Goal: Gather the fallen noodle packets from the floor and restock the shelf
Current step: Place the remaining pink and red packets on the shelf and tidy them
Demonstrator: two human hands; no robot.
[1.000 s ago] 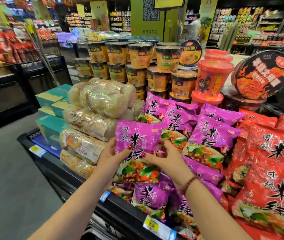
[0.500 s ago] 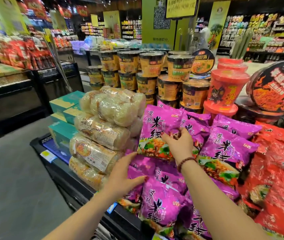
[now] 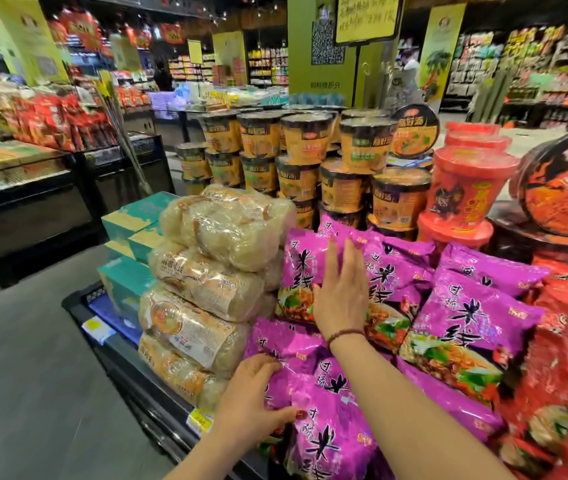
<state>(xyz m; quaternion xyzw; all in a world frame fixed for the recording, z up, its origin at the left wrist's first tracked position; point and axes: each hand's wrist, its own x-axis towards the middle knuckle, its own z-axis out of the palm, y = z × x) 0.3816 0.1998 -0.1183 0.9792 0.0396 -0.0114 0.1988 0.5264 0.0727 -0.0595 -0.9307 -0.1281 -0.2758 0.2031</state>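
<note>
Several purple noodle packets lie stacked on the black display shelf. My right hand lies flat with straight fingers against a purple packet standing at the back left of the purple pile. My left hand rests on the left edge of a lower purple packet near the shelf's front, fingers spread over it and thumb along its side. More purple packets lie to the right.
Clear bags of pale noodles are stacked left of the purple pile, with teal boxes behind them. Orange cup noodles and red tubs stand at the back. Red packets fill the right. Grey floor lies left.
The purple packet that both hands held has been set at the back of the pile. My right hand opened flat against it. My left hand dropped to a lower packet.
</note>
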